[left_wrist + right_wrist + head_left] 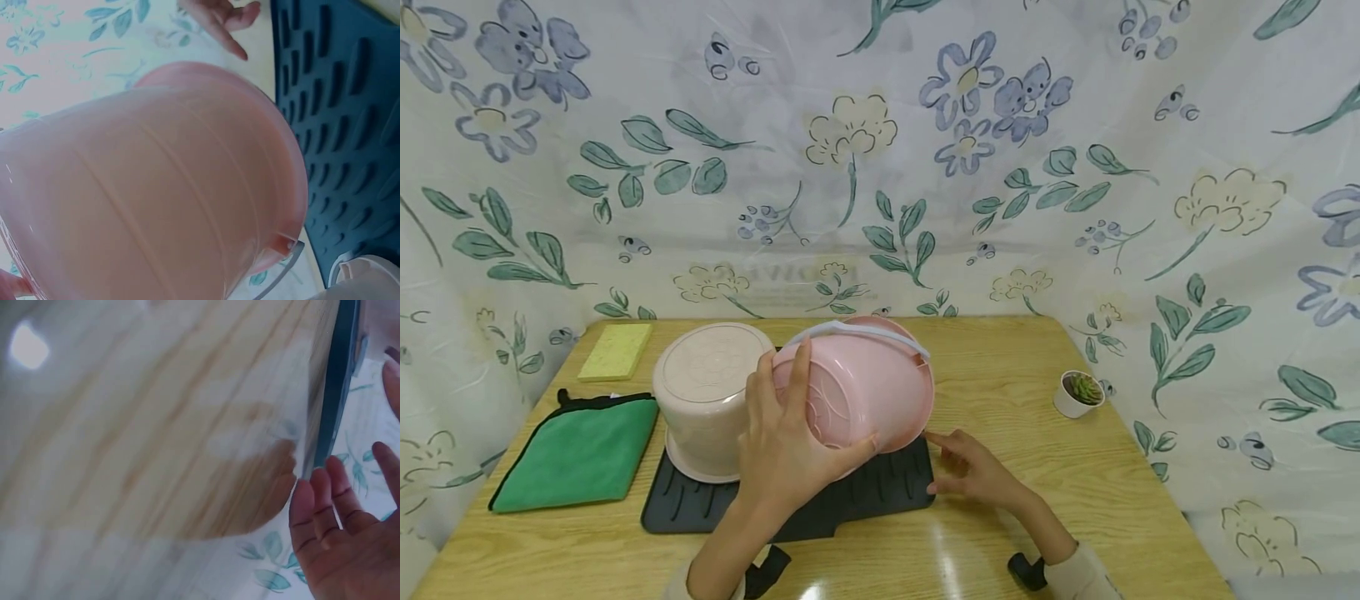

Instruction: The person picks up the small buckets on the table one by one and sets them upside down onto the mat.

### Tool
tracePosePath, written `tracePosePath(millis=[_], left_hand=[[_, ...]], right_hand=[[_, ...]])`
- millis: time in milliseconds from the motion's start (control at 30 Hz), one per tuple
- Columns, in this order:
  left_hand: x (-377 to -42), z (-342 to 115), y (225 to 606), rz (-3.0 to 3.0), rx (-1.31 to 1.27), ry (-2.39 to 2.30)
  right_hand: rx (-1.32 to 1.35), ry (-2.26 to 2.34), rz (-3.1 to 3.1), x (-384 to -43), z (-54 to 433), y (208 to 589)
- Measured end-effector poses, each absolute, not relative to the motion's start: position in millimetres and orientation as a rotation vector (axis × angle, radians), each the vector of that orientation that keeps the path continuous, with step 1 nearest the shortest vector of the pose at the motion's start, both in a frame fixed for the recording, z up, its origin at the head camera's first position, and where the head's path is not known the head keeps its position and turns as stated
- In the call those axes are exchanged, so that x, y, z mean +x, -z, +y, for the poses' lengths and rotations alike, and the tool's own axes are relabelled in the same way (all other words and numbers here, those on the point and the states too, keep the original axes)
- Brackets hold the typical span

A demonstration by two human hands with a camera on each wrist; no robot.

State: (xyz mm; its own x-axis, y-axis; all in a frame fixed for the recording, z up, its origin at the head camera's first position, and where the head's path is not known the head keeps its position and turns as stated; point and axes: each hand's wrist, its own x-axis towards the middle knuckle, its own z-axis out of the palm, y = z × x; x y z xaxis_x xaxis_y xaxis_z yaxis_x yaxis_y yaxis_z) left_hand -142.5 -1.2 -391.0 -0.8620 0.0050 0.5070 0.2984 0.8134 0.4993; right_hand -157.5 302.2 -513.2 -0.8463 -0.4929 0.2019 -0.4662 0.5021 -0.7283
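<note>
A pink bucket [880,392] with a pale handle [850,327] is tipped on its side above the dark ridged mat [880,487]. My left hand [782,442] grips it around the base, fingers spread over the bottom and thumb along the near side. In the left wrist view, the ribbed wall of the pink bucket [156,187] fills much of the picture. Close to the bucket's rim and the mat's right edge is my right hand [973,471], its fingers loosely bent with nothing in them. The right wrist view shows that right hand [350,544] beside the mat's edge.
A cream bucket [711,408] stands upside down on the mat's left part. Left of it lie a green cloth [580,454] with black trim and a yellow sponge [616,352]. A small potted succulent [1078,393] stands at the right, and a floral curtain [880,167] hangs behind the table.
</note>
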Motion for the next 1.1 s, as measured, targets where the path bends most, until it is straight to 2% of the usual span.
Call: tracePosePath(millis=[300,700,1100], left_hand=[[-142.3,2.5,397.8,-2.531,-0.202,0.783],[-141.4,8.3,402.3,-2.655,-0.120,0.747],[-152.6,22.7,399.1,-2.737,-0.069,0.650]], right_hand=[[-0.869,1.182,2.770,-159.6,304.5,518.8],[-0.741,1.134,2.776,-160.2,306.0,520.6],[-0.728,1.122,2.770,-158.6,306.4,520.7]])
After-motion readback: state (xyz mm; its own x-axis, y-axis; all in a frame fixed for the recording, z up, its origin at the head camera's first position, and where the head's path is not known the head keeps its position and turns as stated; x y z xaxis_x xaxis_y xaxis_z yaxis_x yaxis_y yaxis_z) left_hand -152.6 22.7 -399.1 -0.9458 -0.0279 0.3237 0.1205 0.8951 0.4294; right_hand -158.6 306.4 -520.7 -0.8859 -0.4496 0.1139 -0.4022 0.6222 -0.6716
